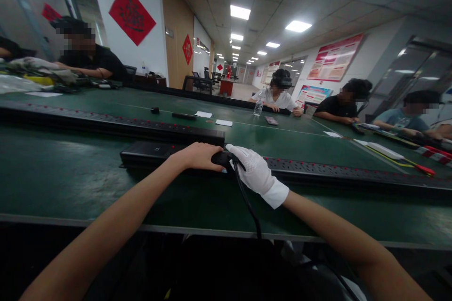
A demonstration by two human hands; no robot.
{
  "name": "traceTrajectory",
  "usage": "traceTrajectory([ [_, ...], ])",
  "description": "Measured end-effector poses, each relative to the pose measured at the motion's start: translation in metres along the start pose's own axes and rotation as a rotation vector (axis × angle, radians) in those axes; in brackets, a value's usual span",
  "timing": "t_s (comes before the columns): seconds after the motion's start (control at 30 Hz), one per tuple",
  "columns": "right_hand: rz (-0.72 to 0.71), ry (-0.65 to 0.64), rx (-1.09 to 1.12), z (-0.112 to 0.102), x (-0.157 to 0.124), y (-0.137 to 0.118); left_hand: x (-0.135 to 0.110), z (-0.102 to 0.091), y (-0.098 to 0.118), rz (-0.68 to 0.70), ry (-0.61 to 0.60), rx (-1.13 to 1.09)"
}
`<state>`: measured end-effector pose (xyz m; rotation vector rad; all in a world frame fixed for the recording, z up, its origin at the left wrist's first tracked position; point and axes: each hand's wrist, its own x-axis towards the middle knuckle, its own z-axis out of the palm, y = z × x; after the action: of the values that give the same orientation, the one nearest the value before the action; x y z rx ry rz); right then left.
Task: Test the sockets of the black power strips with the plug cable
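My left hand [199, 155], bare, lies curled over the top of a long black power strip [148, 153] on the green table [70, 174]. My right hand [252, 169] wears a white glove and grips a black plug [223, 157] where it meets the strip. A black cable [247, 202] runs from the plug down over the table's front edge. The two hands touch each other at the plug.
More black power strips [335, 171] with red switches run along the table [106, 124]. Several other people sit at the far sides. A water bottle [258, 107], paper slips [223, 122] and small objects lie further back. Cloth and bags [31, 73] pile at far left.
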<state>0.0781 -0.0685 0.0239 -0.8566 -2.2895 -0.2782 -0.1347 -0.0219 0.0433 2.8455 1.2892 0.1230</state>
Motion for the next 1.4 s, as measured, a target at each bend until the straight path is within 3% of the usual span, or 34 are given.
traceTrajectory([
  [1.4, -0.003, -0.018, 0.02, 0.0005, -0.0009, 0.0015, -0.0022, -0.004, 0.005, -0.042, -0.033, -0.033],
])
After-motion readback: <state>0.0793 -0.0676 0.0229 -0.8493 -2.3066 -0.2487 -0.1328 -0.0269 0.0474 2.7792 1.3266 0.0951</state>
